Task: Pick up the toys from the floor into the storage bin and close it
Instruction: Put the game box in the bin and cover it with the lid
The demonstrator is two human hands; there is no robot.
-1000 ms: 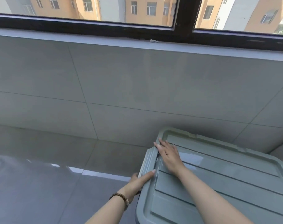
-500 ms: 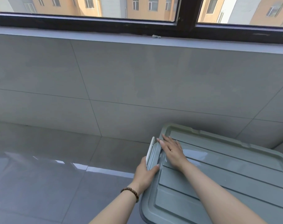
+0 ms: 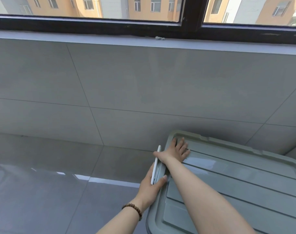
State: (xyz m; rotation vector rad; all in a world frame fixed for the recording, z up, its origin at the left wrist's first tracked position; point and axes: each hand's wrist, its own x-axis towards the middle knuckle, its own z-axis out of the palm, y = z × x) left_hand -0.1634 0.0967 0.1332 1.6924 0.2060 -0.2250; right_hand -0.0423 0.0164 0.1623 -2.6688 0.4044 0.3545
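you're in a home, likely a flat. grey tiles cover the floor (image 3: 42, 191) and the low wall (image 3: 143, 85) under a black-framed window (image 3: 191, 16) facing orange apartment blocks (image 3: 143, 5).

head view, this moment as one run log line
stage: closing | lid: down | left hand: grips white latch at lid's left edge | right hand: flat on lid

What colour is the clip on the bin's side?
White clip, on a grey-green bin; head view.
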